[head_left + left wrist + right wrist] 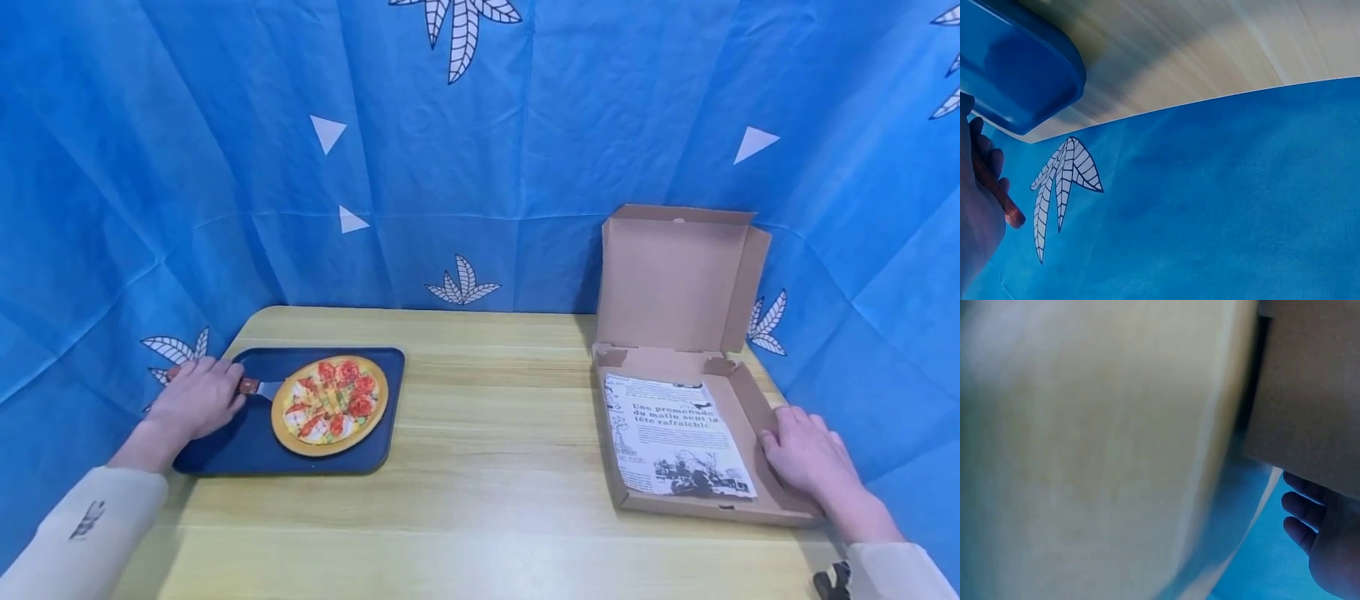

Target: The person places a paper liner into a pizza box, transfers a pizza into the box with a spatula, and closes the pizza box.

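At far left, a pale sleeve [90, 533] leads to the left hand [197, 396], whose fingers are clamped around the wooden handle of a pizza server [249, 386]; the handle's butt pokes out past the palm. The hand is over the left part of a dark blue tray [240, 450]. The server's metal blade [270, 389] meets the left edge of a round pizza [330, 406], which lies on the right half of the tray, topped with red slices. A bare stretch of pale wooden bench [487, 467] follows. On its right side sits an open cardboard box [660, 504], lid [675, 283] standing up at the back, a printed paper sheet [678, 437] inside. At far right, the right hand [810, 450] holds the box's right wall, thumb at the inner side, the other fingers outside and slightly apart. Blue patterned cloth [480, 167] hangs behind.
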{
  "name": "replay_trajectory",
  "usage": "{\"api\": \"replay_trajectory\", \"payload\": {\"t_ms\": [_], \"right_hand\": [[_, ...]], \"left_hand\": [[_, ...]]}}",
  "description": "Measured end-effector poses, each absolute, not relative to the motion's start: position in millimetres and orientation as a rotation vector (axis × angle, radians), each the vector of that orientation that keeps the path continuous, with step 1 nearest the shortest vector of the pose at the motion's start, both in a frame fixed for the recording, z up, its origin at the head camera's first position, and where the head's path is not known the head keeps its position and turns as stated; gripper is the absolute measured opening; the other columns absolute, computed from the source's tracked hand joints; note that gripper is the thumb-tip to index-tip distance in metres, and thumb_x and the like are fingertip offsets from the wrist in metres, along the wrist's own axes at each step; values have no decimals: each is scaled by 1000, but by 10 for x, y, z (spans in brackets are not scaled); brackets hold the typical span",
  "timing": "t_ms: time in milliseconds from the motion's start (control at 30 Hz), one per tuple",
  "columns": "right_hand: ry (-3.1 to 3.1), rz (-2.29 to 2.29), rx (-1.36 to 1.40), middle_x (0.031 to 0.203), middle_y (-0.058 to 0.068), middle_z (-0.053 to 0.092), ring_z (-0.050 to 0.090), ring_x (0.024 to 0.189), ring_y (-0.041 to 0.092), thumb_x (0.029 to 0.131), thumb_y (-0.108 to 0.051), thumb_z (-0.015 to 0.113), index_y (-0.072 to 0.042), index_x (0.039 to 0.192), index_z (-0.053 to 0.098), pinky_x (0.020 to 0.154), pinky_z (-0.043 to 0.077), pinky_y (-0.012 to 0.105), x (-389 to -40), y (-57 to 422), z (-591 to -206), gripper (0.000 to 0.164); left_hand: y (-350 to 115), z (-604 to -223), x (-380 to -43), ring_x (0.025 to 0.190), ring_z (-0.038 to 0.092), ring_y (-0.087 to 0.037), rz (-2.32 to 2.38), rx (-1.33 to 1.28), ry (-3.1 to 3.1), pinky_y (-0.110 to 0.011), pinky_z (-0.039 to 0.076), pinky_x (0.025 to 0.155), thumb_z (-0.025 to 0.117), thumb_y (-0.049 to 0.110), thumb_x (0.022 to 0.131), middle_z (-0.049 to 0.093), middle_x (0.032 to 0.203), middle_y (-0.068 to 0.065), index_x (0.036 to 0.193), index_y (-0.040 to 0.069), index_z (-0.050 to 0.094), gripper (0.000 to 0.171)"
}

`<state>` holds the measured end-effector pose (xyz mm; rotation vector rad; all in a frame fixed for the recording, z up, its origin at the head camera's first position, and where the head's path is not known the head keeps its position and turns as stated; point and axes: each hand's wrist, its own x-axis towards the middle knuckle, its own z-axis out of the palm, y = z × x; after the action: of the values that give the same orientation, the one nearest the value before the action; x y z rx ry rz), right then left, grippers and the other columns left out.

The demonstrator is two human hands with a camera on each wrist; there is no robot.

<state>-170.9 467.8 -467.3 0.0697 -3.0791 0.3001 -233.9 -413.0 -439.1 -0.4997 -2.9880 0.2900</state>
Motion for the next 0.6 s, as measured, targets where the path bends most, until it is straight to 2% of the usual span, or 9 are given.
{"api": "replay_trajectory", "payload": {"t_ms": [167,267,367,600], "right_hand": [[-3119,392,31,116,43,56,54,99,57,106,-31,53,18,126,51,74,43,66,-1722,4704,-4535,53],[-3112,428,-4,125,46,51,49,108,63,108,-39,48,19,131,50,78,41,71,-1744,4675,-4454,63],[-3047,447,-3,132,47,44,41,115,66,108,-40,49,19,135,47,83,37,75,-1782,4591,-4400,66],[-2919,492,60,136,45,40,34,121,64,106,-35,53,17,138,44,89,30,74,-1873,4278,-4227,62]], "left_hand": [[-4143,-4405,-2339,89,55,-41,242,-531,-2955,-59,43,83,69,19,91,61,90,-19,93,-1,58,23],[-4155,-4406,-2335,89,54,-41,244,-530,-2957,-59,43,83,68,19,91,61,90,-18,93,-1,58,23],[-4165,-4406,-2335,89,54,-41,246,-525,-2961,-58,43,82,67,19,92,61,90,-18,93,-1,58,22],[-4174,-4408,-2356,91,56,-43,234,-535,-2969,-59,43,82,67,19,92,62,91,-19,93,0,58,21]]}}
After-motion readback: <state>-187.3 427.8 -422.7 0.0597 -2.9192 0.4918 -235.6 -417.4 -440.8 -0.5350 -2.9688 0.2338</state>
